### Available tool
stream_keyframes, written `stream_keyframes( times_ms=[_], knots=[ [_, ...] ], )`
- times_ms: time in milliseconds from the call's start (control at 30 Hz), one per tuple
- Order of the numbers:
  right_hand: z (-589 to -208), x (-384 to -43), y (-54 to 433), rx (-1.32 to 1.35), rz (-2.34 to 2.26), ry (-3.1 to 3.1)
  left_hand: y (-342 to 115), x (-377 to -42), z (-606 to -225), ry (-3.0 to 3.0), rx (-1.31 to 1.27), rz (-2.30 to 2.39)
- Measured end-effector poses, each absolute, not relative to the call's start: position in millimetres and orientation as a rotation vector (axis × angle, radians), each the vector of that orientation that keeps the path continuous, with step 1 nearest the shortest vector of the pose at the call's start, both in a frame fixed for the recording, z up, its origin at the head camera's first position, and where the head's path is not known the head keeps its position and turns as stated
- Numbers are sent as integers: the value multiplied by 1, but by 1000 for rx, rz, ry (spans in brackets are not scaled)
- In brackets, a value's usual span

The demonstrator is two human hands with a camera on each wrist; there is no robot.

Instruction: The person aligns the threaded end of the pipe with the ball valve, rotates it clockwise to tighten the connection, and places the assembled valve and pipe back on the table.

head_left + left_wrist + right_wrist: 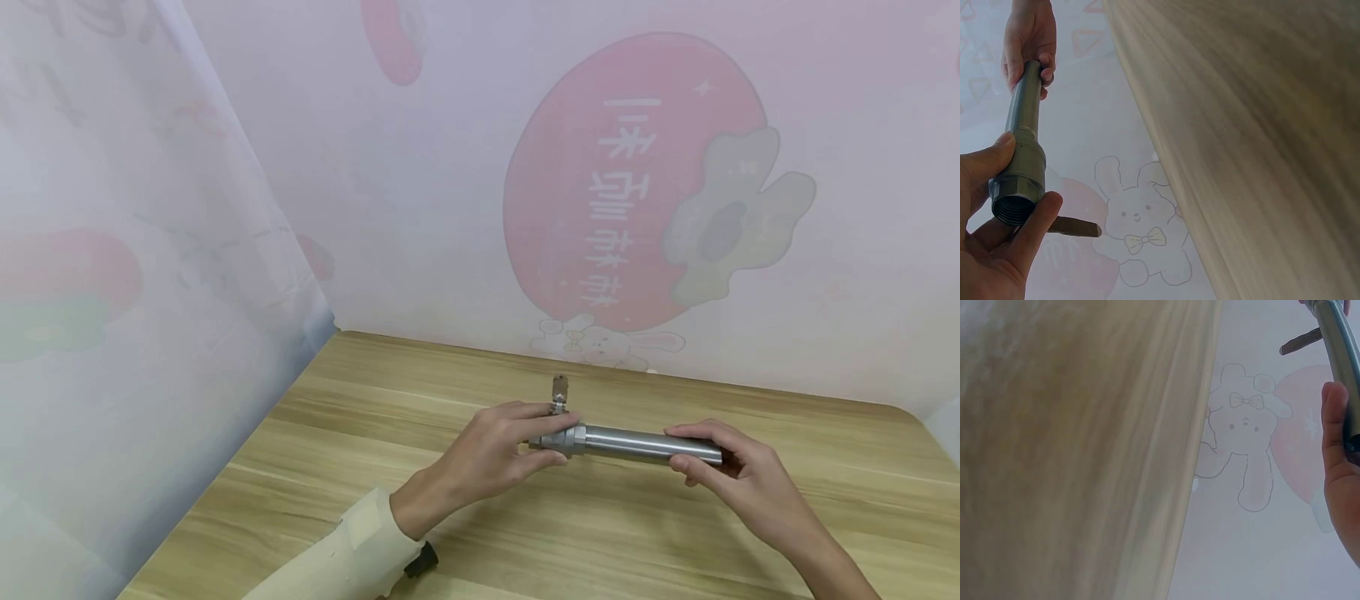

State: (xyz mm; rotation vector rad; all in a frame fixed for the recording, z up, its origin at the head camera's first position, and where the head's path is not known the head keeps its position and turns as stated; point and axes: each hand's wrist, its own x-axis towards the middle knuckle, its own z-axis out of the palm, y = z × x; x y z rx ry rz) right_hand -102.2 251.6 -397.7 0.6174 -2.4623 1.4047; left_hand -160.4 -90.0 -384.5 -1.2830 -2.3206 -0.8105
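Note:
A steel pipe is joined to a metal ball valve, and the two form one long piece above the wooden table. The valve's lever sticks out toward the back wall. My left hand grips the valve body between thumb and fingers. In the left wrist view the valve's threaded open end faces the camera. At the pipe's far right end, my right hand pinches the tube with the thumb in front and fingers behind. The right wrist view catches the right hand only partly.
The wood-grain table spreads beneath both hands. Behind it hangs a pale printed cloth wall with a strawberry and rabbit, and another cloth runs along the left. A small black object shows beside the left sleeve.

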Motion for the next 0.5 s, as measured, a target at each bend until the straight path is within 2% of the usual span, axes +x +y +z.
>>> stream_keyframes(
  times_ms=[500],
  knots=[
    [-398,-105,250,677,1408,-2433,-91,-161,-386,-2333,-1263,-784]
  ],
)
